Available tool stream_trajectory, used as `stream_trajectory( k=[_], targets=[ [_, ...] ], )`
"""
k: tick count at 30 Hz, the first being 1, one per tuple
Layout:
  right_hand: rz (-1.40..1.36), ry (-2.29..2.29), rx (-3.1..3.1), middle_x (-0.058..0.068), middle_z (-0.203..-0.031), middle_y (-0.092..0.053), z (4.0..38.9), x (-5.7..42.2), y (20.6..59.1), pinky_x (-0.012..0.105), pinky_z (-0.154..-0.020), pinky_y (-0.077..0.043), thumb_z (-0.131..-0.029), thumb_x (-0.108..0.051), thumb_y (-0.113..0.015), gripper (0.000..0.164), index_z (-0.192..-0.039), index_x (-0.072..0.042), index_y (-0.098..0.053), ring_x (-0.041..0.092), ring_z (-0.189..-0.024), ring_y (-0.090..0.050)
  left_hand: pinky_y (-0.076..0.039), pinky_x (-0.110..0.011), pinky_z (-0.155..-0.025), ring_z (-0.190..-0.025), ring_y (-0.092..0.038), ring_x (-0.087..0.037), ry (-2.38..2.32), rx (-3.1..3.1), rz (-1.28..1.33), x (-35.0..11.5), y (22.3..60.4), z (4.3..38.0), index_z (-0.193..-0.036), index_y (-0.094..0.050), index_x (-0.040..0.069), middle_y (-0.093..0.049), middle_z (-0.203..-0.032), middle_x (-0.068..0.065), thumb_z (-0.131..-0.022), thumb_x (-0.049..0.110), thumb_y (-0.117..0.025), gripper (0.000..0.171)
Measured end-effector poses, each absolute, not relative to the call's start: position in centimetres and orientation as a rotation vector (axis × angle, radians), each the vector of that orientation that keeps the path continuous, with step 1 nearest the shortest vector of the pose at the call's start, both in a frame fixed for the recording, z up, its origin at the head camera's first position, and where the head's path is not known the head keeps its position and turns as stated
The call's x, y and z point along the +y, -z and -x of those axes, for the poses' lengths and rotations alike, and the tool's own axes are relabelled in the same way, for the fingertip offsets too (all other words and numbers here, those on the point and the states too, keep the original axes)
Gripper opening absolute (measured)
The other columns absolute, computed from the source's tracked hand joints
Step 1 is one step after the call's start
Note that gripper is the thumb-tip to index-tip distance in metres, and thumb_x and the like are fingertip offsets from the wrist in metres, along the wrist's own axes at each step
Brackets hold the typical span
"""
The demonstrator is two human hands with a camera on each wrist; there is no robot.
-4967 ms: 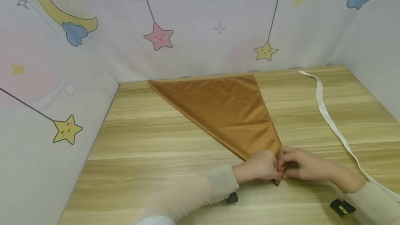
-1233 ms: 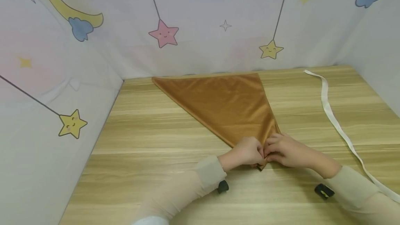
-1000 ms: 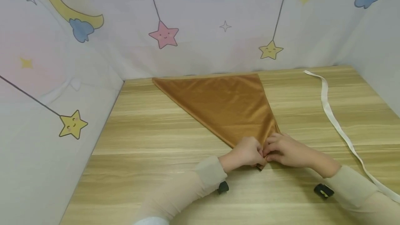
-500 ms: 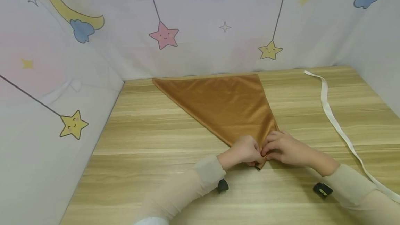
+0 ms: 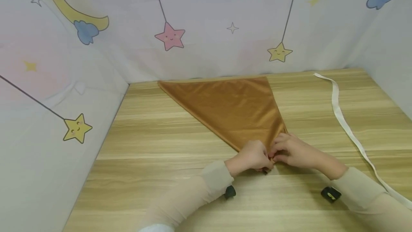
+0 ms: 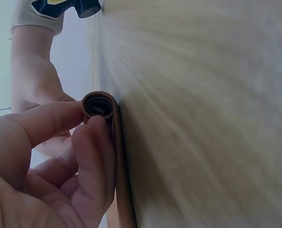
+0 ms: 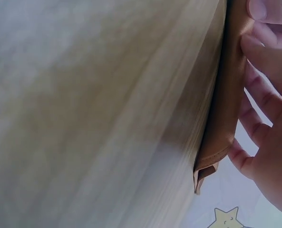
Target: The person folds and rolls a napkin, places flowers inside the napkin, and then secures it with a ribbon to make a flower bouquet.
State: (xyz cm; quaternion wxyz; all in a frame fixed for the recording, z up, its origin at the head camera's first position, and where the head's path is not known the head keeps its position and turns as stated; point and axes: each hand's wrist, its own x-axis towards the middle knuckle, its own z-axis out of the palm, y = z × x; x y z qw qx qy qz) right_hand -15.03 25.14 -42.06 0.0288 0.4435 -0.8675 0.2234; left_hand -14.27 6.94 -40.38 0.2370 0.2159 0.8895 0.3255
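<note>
A shiny brown cloth [image 5: 231, 110] lies spread on the table, its near right edge rolled up on itself. The left hand [image 5: 252, 156] pinches the near end of the roll between thumb and fingers. In the left wrist view the rolled end [image 6: 99, 105] shows as a tight spiral, with fingertips right at it. Just beside it, the right hand [image 5: 296, 151] holds the roll with curled fingers. In the right wrist view the roll [image 7: 226, 104] runs along the tabletop to a loose folded end, with thumb and fingertips on its side.
A long white ribbon [image 5: 346, 128] lies on the wooden table [image 5: 145, 178] to the right. Behind and beside the table hang white cloth walls [image 5: 206, 46] printed with stars and moons. Dark wrist cameras [image 5: 330, 194] sit under the sleeves.
Over five seconds both hands have shifted left and away from the near edge, rolling the cloth's corner inward. In the last second they have moved only slightly, still on the roll.
</note>
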Motion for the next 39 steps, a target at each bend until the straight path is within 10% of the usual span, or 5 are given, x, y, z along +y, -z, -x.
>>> stream_trajectory(
  k=[19, 39],
  targets=[
    [-1.413, -0.587, -2.664, -0.021, -0.086, -0.061, 15.42, 24.53, 41.82, 0.033, -0.074, -0.029, -0.074, -0.017, -0.07, 0.016, -0.084, -0.028, -0.066, 0.004, -0.084, -0.048, -0.035, -0.013, -0.043, -0.042, -0.043, -0.001, -0.847, 2.513, -0.618, 6.63, 40.27, 14.73, -0.055, -0.065, 0.015, -0.051, -0.046, 0.011, -0.068, 0.014, -0.073, 0.016],
    [-1.464, -0.617, -2.584, -0.017, -0.087, -0.059, 15.79, 24.22, 41.87, 0.033, -0.076, -0.029, -0.069, -0.024, -0.075, 0.019, -0.085, -0.029, -0.068, 0.004, -0.086, -0.049, -0.021, -0.015, -0.038, -0.035, -0.022, -0.001, -0.703, 2.618, -0.646, 6.18, 40.37, 14.69, -0.038, -0.045, 0.018, -0.029, -0.035, 0.011, -0.068, 0.021, -0.073, 0.042]
  ],
)
